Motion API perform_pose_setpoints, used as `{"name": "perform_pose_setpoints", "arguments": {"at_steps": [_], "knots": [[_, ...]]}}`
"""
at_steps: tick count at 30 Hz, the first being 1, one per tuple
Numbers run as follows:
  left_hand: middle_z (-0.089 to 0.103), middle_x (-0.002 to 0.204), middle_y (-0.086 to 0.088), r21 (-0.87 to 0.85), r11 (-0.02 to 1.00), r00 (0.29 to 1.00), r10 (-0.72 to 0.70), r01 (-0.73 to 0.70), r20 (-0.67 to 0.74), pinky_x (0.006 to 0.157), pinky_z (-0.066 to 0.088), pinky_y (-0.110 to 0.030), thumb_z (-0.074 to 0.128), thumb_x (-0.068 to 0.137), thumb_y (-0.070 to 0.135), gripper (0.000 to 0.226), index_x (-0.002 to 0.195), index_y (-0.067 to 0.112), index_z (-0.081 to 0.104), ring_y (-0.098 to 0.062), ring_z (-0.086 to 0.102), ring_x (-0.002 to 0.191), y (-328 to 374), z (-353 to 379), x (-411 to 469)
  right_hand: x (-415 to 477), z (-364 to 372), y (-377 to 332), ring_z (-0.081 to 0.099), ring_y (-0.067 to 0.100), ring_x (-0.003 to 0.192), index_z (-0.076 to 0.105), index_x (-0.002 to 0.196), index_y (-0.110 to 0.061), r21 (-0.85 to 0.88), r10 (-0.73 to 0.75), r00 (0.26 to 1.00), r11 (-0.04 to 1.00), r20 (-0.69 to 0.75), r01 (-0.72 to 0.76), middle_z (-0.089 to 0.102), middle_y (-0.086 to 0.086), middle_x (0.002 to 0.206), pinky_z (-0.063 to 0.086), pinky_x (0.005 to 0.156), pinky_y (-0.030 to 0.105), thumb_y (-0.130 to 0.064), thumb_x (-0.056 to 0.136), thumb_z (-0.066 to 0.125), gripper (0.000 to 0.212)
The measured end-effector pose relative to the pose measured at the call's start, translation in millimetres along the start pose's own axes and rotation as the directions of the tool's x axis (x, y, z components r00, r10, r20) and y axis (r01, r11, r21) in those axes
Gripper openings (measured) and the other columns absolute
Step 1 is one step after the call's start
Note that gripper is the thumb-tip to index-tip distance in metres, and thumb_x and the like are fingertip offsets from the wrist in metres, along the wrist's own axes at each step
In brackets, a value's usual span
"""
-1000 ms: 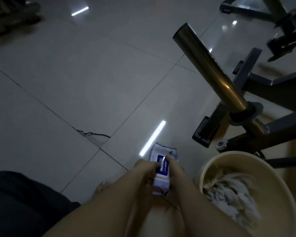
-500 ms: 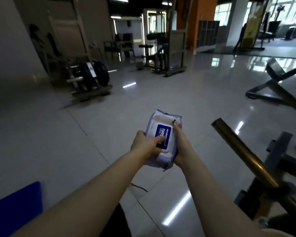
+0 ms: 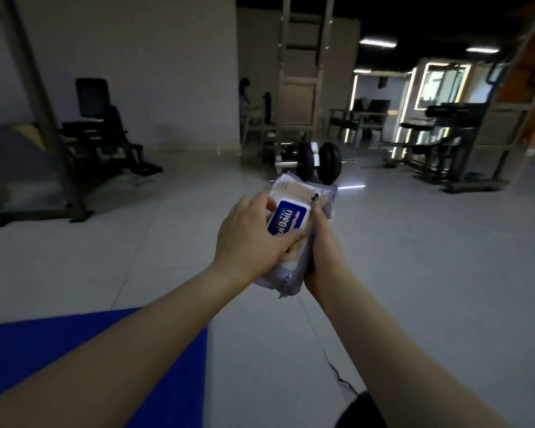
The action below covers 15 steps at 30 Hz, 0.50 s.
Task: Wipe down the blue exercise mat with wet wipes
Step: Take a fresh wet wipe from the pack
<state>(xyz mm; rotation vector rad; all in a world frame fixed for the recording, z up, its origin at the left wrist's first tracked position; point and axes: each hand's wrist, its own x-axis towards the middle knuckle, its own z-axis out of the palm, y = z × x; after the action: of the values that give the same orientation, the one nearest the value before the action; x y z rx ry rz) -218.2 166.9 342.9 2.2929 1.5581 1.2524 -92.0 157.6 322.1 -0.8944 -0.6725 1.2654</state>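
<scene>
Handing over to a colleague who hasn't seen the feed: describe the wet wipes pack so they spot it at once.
Start at the blue exercise mat, lower left, then follow the two bare forearms forward over the grey floor. The left hand and right hand grip a soft, pale wet wipes pack between them. Only it carries a blue label with white lettering.

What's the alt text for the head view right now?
The right hand grips the edge of a pack of wet wipes while the left hand grips across its blue label. A blue exercise mat lies on the floor at lower left, in a dim gym with weight machines.
</scene>
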Motion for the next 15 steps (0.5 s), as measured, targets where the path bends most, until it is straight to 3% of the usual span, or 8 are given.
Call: {"name": "perform_pose_setpoints", "arguments": {"at_steps": [3, 6, 9, 11, 13, 15], "knots": [[0.052, 0.114, 0.008, 0.045, 0.991, 0.991, -0.131, 0.129, 0.030, 0.083, 0.053, -0.028, 0.073, 0.073, 0.070, 0.071, 0.123, 0.028, 0.048, -0.010, 0.056, 0.101, -43, -12, -7, 17, 28, 37, 0.076, 0.026, 0.090, 0.069, 0.116, -0.017, -0.094, 0.063, 0.998, 0.994, 0.006, -0.062, 0.078, 0.009, 0.098, 0.059, 0.087, 0.047, -0.062, 0.093, 0.056, 0.052], [0.056, 0.108, 0.009, 0.064, 0.977, 0.978, -0.205, 0.202, 0.039, 0.075, 0.050, -0.022, 0.070, 0.076, 0.069, 0.064, 0.121, 0.027, 0.053, -0.007, 0.058, 0.092, -77, -17, -18, 26, 42, 69, 0.076, 0.020, 0.086, 0.068, 0.117, -0.021, -0.155, 0.091, 0.995, 0.984, 0.047, -0.083, 0.078, 0.005, 0.096, 0.061, 0.071, 0.037, -0.062, 0.093, 0.056, 0.049], [0.060, 0.090, 0.009, 0.138, 0.980, 0.989, -0.148, 0.142, 0.030, 0.066, 0.052, -0.023, 0.063, 0.080, 0.065, 0.044, 0.101, 0.027, 0.061, -0.005, 0.059, 0.077, -99, -19, -29, 27, 48, 94, 0.076, 0.020, 0.085, 0.068, 0.119, -0.022, -0.208, 0.096, 0.993, 0.975, 0.069, -0.080, 0.078, 0.005, 0.095, 0.060, 0.066, 0.035, -0.057, 0.095, 0.057, 0.044], [0.057, 0.073, 0.008, 0.152, 0.986, 0.993, -0.084, 0.072, 0.078, 0.055, 0.043, -0.022, 0.054, 0.087, 0.057, 0.034, 0.078, 0.025, 0.058, -0.006, 0.054, 0.063, -112, -21, -33, 28, 49, 107, 0.076, 0.025, 0.090, 0.068, 0.120, -0.020, -0.238, 0.114, 0.992, 0.966, 0.049, -0.099, 0.078, 0.008, 0.098, 0.062, 0.078, 0.043, -0.057, 0.094, 0.059, 0.046], [0.047, 0.054, 0.008, 0.019, 0.996, 0.993, -0.088, 0.086, 0.080, 0.047, 0.030, -0.022, 0.045, 0.089, 0.042, 0.037, 0.059, 0.021, 0.046, -0.010, 0.043, 0.047, -125, -24, -36, 30, 49, 117, 0.075, 0.029, 0.092, 0.070, 0.117, -0.019, -0.229, 0.165, 0.986, 0.960, -0.016, -0.164, 0.078, 0.009, 0.099, 0.059, 0.087, 0.050, -0.062, 0.092, 0.059, 0.051], [0.036, 0.046, 0.010, -0.236, 0.944, 0.973, -0.220, 0.229, 0.063, 0.045, 0.026, -0.022, 0.044, 0.093, 0.024, 0.041, 0.054, 0.018, 0.034, -0.009, 0.034, 0.043, -139, -27, -37, 35, 45, 123, 0.075, 0.030, 0.090, 0.072, 0.114, -0.017, -0.170, 0.242, 0.968, 0.953, -0.072, -0.250, 0.078, 0.008, 0.096, 0.059, 0.088, 0.050, -0.063, 0.090, 0.060, 0.053]]}}
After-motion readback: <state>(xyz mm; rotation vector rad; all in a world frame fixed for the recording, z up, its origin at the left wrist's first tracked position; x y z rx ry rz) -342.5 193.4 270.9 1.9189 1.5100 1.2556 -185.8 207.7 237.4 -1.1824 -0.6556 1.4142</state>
